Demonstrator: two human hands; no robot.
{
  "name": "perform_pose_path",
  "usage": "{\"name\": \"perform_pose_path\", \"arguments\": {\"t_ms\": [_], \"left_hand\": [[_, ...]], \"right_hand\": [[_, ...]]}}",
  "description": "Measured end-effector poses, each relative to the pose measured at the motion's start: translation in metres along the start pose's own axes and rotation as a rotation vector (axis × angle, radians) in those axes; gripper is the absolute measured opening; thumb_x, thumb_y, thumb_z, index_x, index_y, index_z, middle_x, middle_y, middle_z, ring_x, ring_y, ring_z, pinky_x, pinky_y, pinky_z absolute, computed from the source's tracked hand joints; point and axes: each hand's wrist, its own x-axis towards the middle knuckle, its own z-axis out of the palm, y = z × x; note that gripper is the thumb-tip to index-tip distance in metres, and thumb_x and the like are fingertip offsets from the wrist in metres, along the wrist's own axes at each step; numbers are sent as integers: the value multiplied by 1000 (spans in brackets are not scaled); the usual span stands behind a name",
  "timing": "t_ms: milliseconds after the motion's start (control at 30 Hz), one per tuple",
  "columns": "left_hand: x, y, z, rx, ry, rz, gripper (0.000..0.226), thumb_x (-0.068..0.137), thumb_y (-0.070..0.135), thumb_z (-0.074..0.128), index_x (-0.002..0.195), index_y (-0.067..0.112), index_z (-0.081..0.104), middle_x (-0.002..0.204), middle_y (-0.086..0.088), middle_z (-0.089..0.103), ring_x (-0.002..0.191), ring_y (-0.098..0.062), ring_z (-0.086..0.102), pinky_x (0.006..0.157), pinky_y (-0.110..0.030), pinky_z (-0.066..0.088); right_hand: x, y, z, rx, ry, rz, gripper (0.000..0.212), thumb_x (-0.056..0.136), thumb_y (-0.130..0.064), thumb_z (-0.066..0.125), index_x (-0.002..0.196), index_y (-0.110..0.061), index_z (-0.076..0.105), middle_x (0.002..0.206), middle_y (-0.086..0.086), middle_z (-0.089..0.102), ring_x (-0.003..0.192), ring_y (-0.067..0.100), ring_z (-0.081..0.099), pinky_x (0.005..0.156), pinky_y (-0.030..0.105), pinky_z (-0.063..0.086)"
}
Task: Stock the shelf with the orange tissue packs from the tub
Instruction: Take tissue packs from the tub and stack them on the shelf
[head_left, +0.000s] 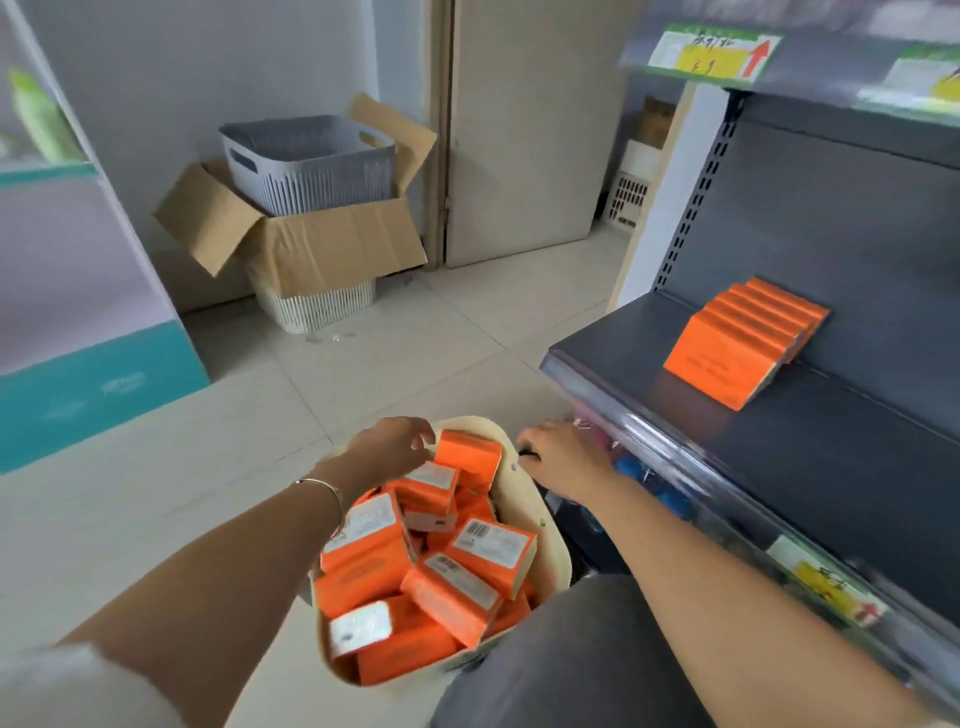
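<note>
A cream tub (524, 512) stands on the floor by my knee, filled with several orange tissue packs (467, 571) lying jumbled. My left hand (387, 452) hovers over the tub's far left rim. Its fingers are loosely curved beside an upright pack (470, 457) and hold nothing. My right hand (558, 457) is at the far right rim, fingers curled at the dark handle slot there. On the dark grey shelf (779, 441) to the right, a row of several orange packs (743, 343) stands on edge.
The shelf's clear front rail (649, 431) runs right beside my right hand, with small items below it. An open cardboard box (322, 244) holding a grey basket (311, 161) sits by the far wall. A teal and white display (78, 312) stands at left.
</note>
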Motion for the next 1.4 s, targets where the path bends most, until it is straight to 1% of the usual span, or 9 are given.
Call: {"name": "perform_pose_path", "arguments": {"t_ms": [200, 400, 633, 767, 867, 1033, 1167, 1300, 1400], "left_hand": [[-8, -33, 44, 10, -159, -1, 27, 90, 21, 52, 115, 21, 62, 116, 1, 62, 110, -17, 54, 87, -23, 40], [-13, -56, 72, 128, -234, -5, 35, 90, 29, 53, 125, 23, 56, 125, 0, 57, 119, -20, 52, 97, -36, 43], [-27, -75, 84, 62, -312, 0, 43, 82, 39, 66, 121, 25, 53, 117, 0, 55, 112, -20, 53, 92, -34, 45], [-36, -82, 91, 249, -377, -8, 67, 77, 43, 67, 136, 29, 39, 130, 0, 51, 119, -23, 50, 95, -39, 46], [-44, -75, 101, 351, -293, -10, 55, 83, 41, 59, 133, 29, 41, 126, -2, 55, 113, -25, 55, 86, -37, 51], [-45, -60, 87, 436, -253, -35, 35, 88, 23, 52, 123, 17, 50, 120, -4, 57, 110, -25, 56, 84, -37, 52], [-40, -47, 67, 440, -297, -64, 40, 84, 19, 59, 123, 16, 50, 119, -4, 56, 111, -25, 55, 80, -36, 51], [-39, -37, 54, 406, -294, -84, 52, 83, 26, 59, 131, 20, 42, 123, -4, 55, 116, -26, 52, 81, -36, 41], [-40, -35, 53, 385, -276, -92, 48, 85, 34, 55, 128, 22, 38, 121, -4, 56, 118, -29, 47, 95, -49, 38]], "right_hand": [[14, -31, 54, 21, -332, -63, 20, 91, -30, 50, 105, -19, 58, 112, 5, 61, 98, 23, 57, 78, 33, 44], [19, -46, 91, 6, -489, -107, 36, 94, -29, 49, 129, -20, 53, 128, 2, 56, 114, 23, 54, 96, 38, 47], [20, -42, 105, 11, -511, -62, 38, 92, -32, 53, 129, -23, 53, 128, -1, 57, 113, 21, 56, 94, 36, 48], [19, -47, 103, 47, -497, -50, 36, 92, -30, 54, 127, -23, 54, 126, -1, 58, 110, 19, 57, 93, 36, 49], [9, -52, 100, 74, -502, -44, 38, 92, -30, 55, 129, -23, 53, 127, -1, 57, 111, 18, 56, 93, 35, 48], [-12, -62, 92, 10, -608, -113, 63, 84, -56, 57, 135, -19, 48, 133, 2, 53, 116, 21, 54, 93, 37, 48], [-21, -78, 100, -137, -637, -166, 89, 71, -68, 64, 138, -16, 39, 138, 6, 49, 123, 28, 49, 98, 45, 43], [-29, -90, 113, -226, -548, -205, 87, 70, -56, 73, 136, -11, 37, 132, 10, 51, 119, 32, 52, 93, 46, 46], [-31, -90, 122, -271, -458, -219, 66, 81, -29, 70, 134, -9, 37, 126, 12, 55, 112, 33, 56, 83, 42, 47]]}}
